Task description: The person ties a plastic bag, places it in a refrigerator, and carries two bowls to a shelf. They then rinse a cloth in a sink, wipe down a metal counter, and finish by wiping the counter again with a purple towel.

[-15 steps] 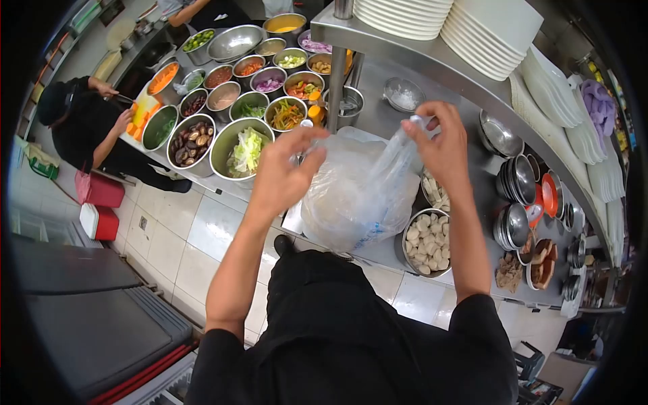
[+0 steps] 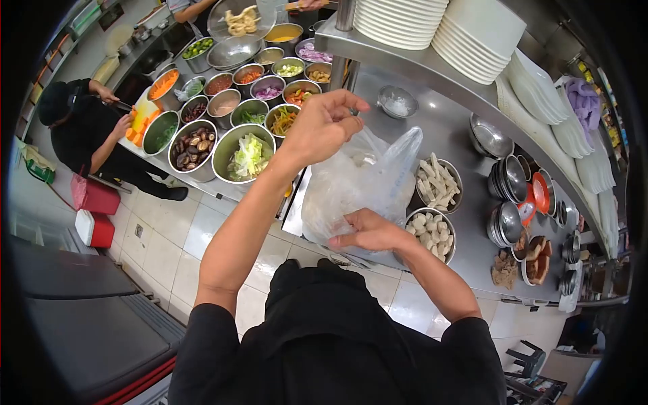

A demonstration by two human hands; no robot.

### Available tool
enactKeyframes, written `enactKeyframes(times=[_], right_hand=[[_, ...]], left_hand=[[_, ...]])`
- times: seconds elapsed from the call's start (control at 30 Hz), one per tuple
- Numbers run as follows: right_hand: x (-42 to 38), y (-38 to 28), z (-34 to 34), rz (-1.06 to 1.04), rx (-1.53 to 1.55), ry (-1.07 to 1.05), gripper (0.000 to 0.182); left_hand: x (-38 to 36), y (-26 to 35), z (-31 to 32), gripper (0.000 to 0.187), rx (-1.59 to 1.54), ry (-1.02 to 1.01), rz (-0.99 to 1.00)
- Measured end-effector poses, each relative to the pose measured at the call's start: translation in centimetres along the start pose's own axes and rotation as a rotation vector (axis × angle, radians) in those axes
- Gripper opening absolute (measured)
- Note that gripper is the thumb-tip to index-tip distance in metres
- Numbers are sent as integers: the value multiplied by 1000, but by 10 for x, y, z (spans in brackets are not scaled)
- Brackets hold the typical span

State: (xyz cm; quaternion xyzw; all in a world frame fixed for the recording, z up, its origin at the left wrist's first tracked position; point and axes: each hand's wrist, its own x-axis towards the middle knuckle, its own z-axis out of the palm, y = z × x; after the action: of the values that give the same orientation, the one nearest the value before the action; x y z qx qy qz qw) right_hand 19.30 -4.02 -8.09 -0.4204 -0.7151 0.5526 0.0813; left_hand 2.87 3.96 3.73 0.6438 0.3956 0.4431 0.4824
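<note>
A clear plastic bag [image 2: 358,182] with pale contents I cannot make out sits on the steel counter in front of me. Above its far left side, my left hand [image 2: 325,127] is raised with fingers half bent and the thumb apart; no held thing shows in it. My right hand [image 2: 372,231] is low at the bag's near side, thumb and fingers closing on the plastic. The bag's loose top [image 2: 403,145] stands up unheld. Just right of the bag are a bowl of pale strips [image 2: 439,183] and a bowl of pale round pieces [image 2: 430,233].
Metal bowls of cut vegetables fill the left counter, including lettuce [image 2: 250,158] and mushrooms [image 2: 194,145]. A co-worker [image 2: 74,125] cuts orange pieces there. Another person's hand holds a strainer [image 2: 239,20] at the top. Stacked plates [image 2: 476,37] stand on the shelf; bowls [image 2: 506,223] lie right.
My right hand has let go of the bag's top and come down to its near side. My left hand has moved up and right. A strainer with food has appeared at the top.
</note>
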Motion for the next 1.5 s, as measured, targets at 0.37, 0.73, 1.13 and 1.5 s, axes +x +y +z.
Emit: enactKeyframes(times=[0.37, 0.73, 1.13, 1.5], right_hand=[[-65, -86, -54, 2, -381, 212, 44], [-20, -47, -50, 128, -173, 1171, 36], [6, -55, 21, 77, -499, 798, 18], [65, 27, -74, 584, -546, 586, 37]], left_hand=[[1, -22, -25, 17, 17, -59, -29], [-9, -42, -24, 24, 207, 26, 47], [21, -39, -24, 32, 899, -169, -32], [-26, -19, -4, 35, 575, -171, -40]])
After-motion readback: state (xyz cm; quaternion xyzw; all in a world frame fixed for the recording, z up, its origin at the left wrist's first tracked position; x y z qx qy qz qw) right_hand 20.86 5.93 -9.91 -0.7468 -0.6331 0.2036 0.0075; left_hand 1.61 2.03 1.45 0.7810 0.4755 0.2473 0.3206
